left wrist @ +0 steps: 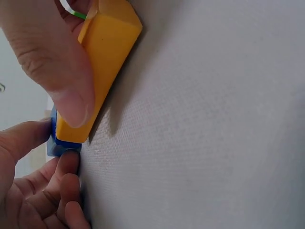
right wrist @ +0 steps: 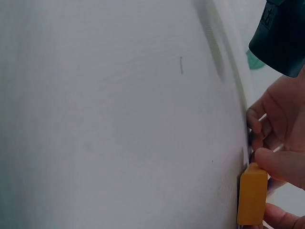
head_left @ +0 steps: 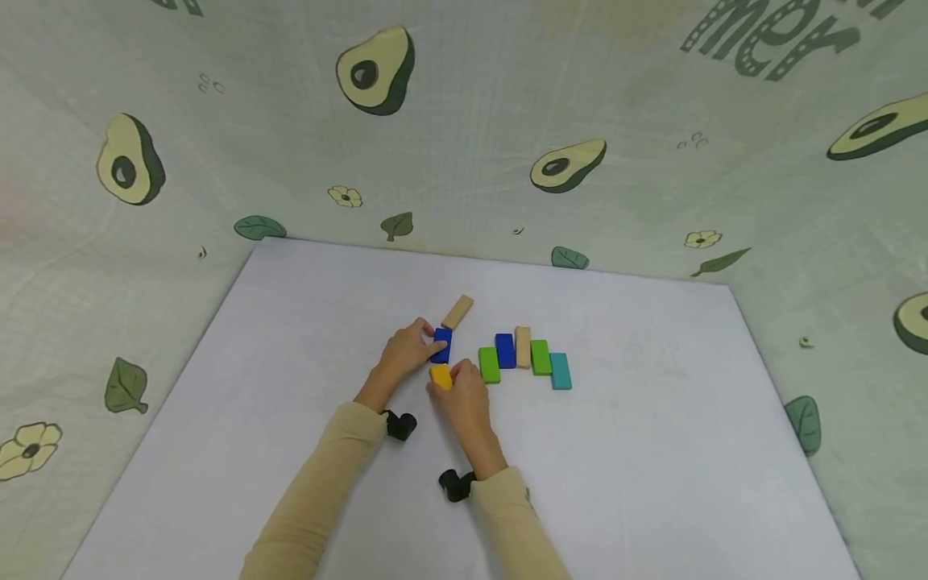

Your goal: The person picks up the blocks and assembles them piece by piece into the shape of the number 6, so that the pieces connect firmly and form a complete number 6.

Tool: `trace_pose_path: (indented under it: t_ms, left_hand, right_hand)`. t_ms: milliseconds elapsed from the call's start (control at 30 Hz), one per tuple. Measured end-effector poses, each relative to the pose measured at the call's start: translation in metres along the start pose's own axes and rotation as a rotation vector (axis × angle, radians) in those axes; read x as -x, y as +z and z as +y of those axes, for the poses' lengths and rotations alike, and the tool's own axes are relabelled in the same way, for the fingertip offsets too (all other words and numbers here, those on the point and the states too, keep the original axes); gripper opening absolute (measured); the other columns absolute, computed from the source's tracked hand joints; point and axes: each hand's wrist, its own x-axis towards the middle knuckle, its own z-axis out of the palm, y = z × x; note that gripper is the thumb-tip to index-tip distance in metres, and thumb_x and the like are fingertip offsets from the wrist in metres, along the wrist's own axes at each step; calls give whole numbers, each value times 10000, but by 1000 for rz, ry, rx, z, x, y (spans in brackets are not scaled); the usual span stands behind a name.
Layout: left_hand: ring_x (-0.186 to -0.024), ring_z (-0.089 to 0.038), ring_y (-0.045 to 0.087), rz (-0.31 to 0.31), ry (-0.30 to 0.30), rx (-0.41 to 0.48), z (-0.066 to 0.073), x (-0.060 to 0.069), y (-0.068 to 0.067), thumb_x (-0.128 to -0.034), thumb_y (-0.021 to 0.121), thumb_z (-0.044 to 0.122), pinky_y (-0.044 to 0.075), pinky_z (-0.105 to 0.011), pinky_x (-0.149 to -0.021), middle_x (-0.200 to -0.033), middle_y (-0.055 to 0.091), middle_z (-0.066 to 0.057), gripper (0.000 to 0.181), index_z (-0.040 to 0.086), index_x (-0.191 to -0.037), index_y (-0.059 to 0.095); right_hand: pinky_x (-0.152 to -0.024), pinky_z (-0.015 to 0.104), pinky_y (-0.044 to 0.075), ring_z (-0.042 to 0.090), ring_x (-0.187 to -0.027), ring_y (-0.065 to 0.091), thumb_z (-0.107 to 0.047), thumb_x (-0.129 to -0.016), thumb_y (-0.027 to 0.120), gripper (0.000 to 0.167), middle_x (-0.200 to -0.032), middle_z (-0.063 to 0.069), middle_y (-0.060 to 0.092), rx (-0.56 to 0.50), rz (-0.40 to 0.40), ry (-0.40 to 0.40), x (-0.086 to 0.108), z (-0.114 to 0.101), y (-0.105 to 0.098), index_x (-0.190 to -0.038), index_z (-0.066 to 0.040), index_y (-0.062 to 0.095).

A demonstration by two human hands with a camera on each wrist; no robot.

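Observation:
My left hand [head_left: 406, 352] pinches a blue block [head_left: 441, 348] between thumb and fingers on the white table. Just nearer to me, my right hand [head_left: 466, 403] holds a yellow block [head_left: 440, 375] by its sides. In the left wrist view, the yellow block [left wrist: 110, 52] lies very close to the blue block [left wrist: 56, 147] and hides part of it; whether they touch, I cannot tell. A plain wooden block [head_left: 457, 312] lies slantwise off the far end of the blue one. The right wrist view shows the yellow block [right wrist: 252, 195] between the right hand's thumb and fingers.
Right of my hands, several blocks form a staggered row: a green block [head_left: 489, 365], a blue block [head_left: 505, 351], a wooden block [head_left: 523, 347], another green block [head_left: 540, 357] and a teal block [head_left: 561, 370]. An avocado-print cloth [head_left: 464, 121] hangs behind the white table [head_left: 652, 467].

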Motion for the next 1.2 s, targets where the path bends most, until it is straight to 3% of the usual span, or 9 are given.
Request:
trace_pose_path:
  t_ms: [200,433,733,1200]
  left_hand:
    - [-697,-199,532,-7,-21,-1,-2,1,-2,-879,617,378,383,-260,-600,-828,596,-80,366,102,-1104,531]
    - [-702,-197,540,-10,4,6,-1,-1,-2,-885,609,380,394,-263,-610,-836,604,-81,371,99,-1113,530]
    - [-720,-197,544,-26,-11,-4,-3,1,-1,-879,614,387,394,-270,-619,-852,609,-81,381,102,-1119,532]
    - [-713,-196,528,-33,-12,14,1,-1,-1,-882,610,389,380,-266,-613,-847,596,-78,376,110,-1120,528]
  right_hand:
    - [-611,263,385,177,-675,463,-315,-767,759,427,-771,64,471,15,-6,-10,-1,-4,2,-924,-27,485]
    - [-594,251,392,182,-665,479,-381,-762,749,487,-740,61,490,50,-4,-18,-3,-5,0,-961,-28,478]
    - [-612,251,410,175,-680,485,-353,-792,728,432,-779,59,503,51,-68,0,-1,-4,-2,-991,-43,503]
    - [-646,272,431,184,-709,495,-331,-801,724,428,-815,72,519,50,-66,-15,-4,-3,-5,-1027,-40,507]
